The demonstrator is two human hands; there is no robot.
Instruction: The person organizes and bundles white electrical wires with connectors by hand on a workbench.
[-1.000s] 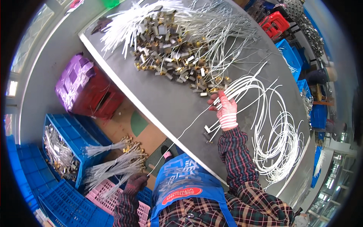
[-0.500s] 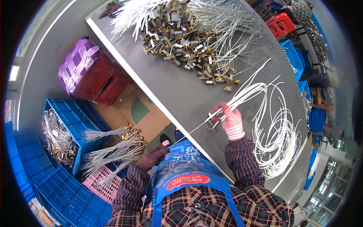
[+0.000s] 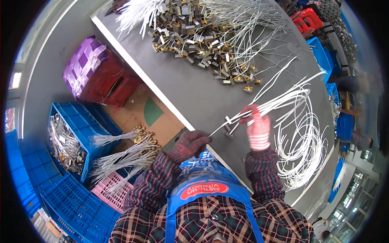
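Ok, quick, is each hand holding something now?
Left hand: closed on a thin white wire.
Right hand: at the white cables; blurred, can't tell whether it grips.

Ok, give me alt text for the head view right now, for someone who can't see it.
A gloved left hand pinches a thin white wire at the edge of a grey table; the gloved right hand is at a bundle of white wires. Beyond lies a heap of metal-ended wires.

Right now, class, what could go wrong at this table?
The overlapping white cable loops could tangle if pulled. The thin strand at the left hand might slip over the nearby table edge if released.
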